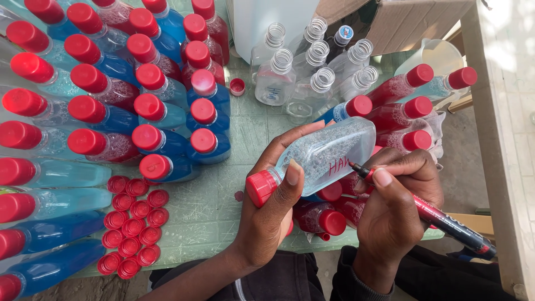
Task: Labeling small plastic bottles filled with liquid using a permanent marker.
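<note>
Left hand is wrapped around a clear flat-sided plastic bottle with a red screw cap, held on its side above the near edge of the pale green worktop. Right hand pinches a red-and-black marker pen, its tip on the bottle's face. The bottle looks filled with clear foamy liquid, so moderately heavy; the thin walls probably give under squeeze and are smooth. It is best gripped across the narrow sides near the neck. Counts: one held bottle, one pen, about seven uncapped clear empty bottles toward the far edge, and roughly seventeen loose red caps near the front-left corner.
</note>
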